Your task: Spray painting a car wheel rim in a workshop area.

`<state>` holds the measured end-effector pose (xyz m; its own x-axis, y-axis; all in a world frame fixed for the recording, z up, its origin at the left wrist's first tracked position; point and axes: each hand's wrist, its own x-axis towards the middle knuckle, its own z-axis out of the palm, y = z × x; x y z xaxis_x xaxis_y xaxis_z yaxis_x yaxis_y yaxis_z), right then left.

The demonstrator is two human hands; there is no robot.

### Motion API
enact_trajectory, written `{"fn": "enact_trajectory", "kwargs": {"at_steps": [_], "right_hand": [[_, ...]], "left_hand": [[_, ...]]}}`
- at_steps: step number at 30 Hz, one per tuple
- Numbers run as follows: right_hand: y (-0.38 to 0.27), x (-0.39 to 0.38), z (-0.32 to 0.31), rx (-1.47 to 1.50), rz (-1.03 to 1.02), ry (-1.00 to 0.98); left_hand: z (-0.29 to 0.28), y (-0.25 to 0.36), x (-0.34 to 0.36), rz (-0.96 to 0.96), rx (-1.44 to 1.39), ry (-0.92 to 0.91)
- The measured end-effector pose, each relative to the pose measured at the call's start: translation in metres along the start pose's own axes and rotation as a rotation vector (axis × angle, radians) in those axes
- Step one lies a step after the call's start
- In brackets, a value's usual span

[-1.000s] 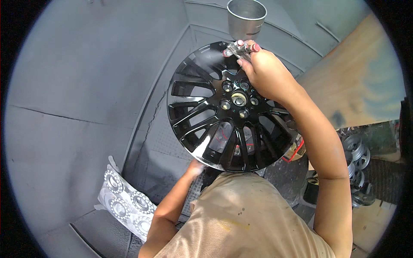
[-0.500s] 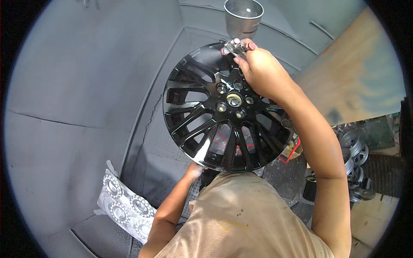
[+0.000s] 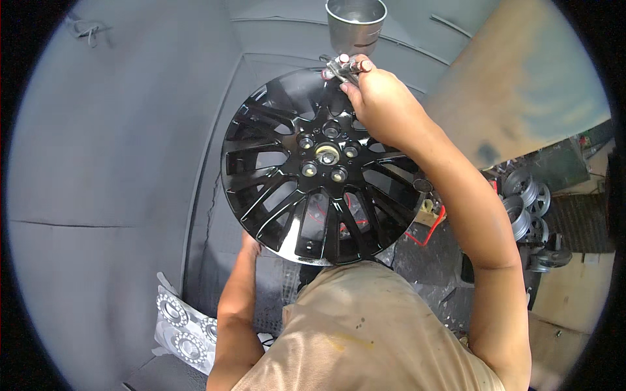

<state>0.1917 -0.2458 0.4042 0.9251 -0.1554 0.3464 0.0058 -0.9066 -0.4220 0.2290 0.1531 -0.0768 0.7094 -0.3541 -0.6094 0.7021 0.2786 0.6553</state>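
Observation:
My right hand [image 3: 385, 107] is closed around a metal spray gun [image 3: 345, 68] with red-trimmed knobs, held over the top of a glossy black multi-spoke wheel rim [image 3: 293, 195]. A silver metal cup [image 3: 355, 29] rises from the far side of the gun. The rim faces up, with five bolt holes round a pale centre ring [image 3: 327, 154]. My left hand [image 3: 251, 242] is at the rim's lower-left edge, partly behind it; its fingers are hidden.
Grey booth walls [image 3: 111, 143] are left and behind. A mottled tan panel [image 3: 521, 78] stands at right, above several stacked silver wheels [image 3: 521, 189] and a red tubular frame [image 3: 437, 225]. A patterned masked piece [image 3: 186, 332] lies at lower left.
The rim, spray gun and both hands have shifted left in view. My left hand is higher and further behind the rim's left side. More of the stacked wheels shows.

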Motion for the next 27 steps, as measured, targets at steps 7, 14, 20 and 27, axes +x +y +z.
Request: {"fn": "enact_trajectory", "kwargs": {"at_steps": [7,14,20,27], "right_hand": [[0.039,-0.026,-0.030,-0.121,0.058,0.072],[0.076,-0.083,-0.078,-0.280,0.370,-0.049],[0.133,-0.155,-0.105,-0.249,0.356,-0.057],[0.144,-0.225,-0.126,-0.037,0.355,-0.081]], "left_hand": [[0.040,0.057,0.065,0.033,0.014,-0.062],[0.026,0.046,0.061,0.082,0.022,-0.056],[0.063,0.020,0.016,0.196,0.030,0.021],[0.157,-0.055,-0.069,0.342,0.092,0.200]]}}
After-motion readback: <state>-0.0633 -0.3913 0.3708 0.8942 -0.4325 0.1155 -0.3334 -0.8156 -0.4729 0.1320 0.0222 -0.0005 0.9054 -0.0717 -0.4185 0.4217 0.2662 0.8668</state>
